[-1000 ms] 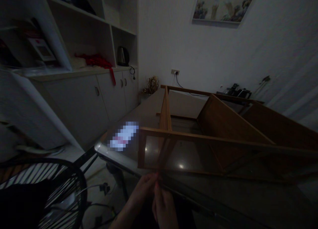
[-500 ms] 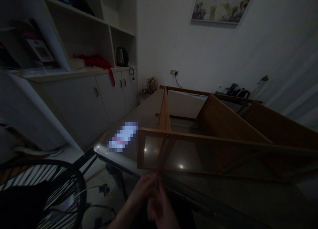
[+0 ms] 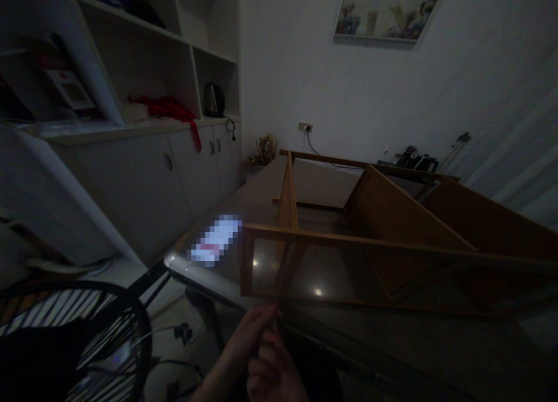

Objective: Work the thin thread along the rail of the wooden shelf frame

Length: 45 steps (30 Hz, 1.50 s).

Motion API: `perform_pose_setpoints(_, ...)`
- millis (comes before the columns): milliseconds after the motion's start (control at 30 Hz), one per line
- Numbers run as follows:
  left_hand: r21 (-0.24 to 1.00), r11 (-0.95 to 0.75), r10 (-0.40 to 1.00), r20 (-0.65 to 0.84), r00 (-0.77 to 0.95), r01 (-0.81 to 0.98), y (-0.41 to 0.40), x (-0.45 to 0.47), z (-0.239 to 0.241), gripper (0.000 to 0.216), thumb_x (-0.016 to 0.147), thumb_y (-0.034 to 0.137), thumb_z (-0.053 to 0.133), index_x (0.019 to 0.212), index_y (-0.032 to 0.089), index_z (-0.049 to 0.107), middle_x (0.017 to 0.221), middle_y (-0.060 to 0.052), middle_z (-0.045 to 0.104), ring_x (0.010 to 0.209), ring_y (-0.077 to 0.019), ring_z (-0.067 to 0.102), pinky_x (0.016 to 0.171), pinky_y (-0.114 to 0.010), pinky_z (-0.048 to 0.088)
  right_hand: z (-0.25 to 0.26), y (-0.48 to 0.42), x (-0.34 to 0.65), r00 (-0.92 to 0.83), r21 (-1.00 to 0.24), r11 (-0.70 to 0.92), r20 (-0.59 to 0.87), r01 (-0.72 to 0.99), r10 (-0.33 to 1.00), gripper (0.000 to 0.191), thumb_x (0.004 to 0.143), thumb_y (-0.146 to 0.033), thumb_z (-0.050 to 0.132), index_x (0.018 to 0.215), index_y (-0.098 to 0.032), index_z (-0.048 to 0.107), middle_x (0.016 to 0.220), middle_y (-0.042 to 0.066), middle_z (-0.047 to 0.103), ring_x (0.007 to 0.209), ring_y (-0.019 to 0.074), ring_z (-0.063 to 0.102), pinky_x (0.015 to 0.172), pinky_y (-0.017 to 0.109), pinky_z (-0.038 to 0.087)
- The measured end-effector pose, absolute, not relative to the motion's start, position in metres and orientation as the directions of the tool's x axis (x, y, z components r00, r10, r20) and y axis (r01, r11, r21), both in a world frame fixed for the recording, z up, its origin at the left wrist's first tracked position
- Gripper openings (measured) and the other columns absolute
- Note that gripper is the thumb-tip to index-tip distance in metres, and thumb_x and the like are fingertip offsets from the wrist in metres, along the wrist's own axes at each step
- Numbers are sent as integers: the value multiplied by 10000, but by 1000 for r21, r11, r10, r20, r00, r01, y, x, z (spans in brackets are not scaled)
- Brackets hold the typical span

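Close together at the near edge of the table, my two hands meet low in the middle of the view. My left hand [image 3: 254, 330] is closed, its thumb and fingers pinched near the lower board of a wooden shelf frame [image 3: 353, 239]. Just below and to the right, my right hand [image 3: 276, 367] is curled with its fingertips pressed against the left one. Whatever the fingers hold is too small and dark to make out. The brown frame lies on its side on the glossy table [image 3: 261, 187], with boards set across it.
A lit, blurred-out phone-like screen [image 3: 217, 239] lies left of the frame. At lower left stands a black slatted chair [image 3: 139, 332], with cables [image 3: 183, 333] on the floor. White cabinets [image 3: 143, 163] with a kettle [image 3: 214, 99] line the left wall.
My right hand has turned and drawn its fingers into a curl, knuckles now showing. The left hand stays almost in place. The wooden frame has not moved.
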<state>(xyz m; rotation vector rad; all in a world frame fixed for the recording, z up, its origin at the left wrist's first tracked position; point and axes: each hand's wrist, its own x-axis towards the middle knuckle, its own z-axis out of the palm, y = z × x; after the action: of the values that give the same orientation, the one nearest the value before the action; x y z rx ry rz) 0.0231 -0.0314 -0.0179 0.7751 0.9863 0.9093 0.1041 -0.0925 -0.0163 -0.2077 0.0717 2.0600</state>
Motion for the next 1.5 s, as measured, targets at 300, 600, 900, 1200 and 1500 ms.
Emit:
perform_pose_setpoints(300,888,419,890,-361,278,-191,-30,20,-11,522,564,624,710,707,123,686,516,26,567,484,-86,478,481,-184,341,-27,-91,78,-260,34,-260,-258,-965,931,281,663,-316,759,709,-223,497,470,-147,253,387,48,106,397,166,146)
perform_pose_setpoints(600,932,343,919,-306,248,-120,-33,21,3,531,614,639,663,690,113,663,561,-14,630,489,-120,562,463,-197,390,-23,-89,86,-242,79,-229,-254,-970,936,288,624,-248,800,779,-204,561,513,-151,409,374,3,217,400,122,197)
perform_pose_setpoints(900,942,332,919,-312,239,-43,-36,20,5,510,666,632,617,680,124,657,492,38,513,420,-79,456,400,-172,315,-12,-92,83,-378,131,-356,-228,-925,897,318,551,-271,861,731,-192,610,462,-164,391,335,-17,223,356,129,153)
perform_pose_setpoints(1200,961,278,944,-271,189,-11,-36,18,11,546,641,665,605,682,124,671,528,19,538,549,-133,513,547,-223,397,-10,-91,88,-438,141,-421,-127,-896,890,271,622,-245,830,770,-167,616,452,-165,329,359,-13,234,385,117,198)
perform_pose_setpoints(1500,950,310,940,-298,167,-50,-36,19,11,536,588,662,644,653,131,659,592,-9,594,608,-155,537,589,-239,406,-21,-92,89,-406,81,-402,-47,-912,913,211,705,-272,767,792,-203,587,452,-157,230,388,26,126,426,135,175)
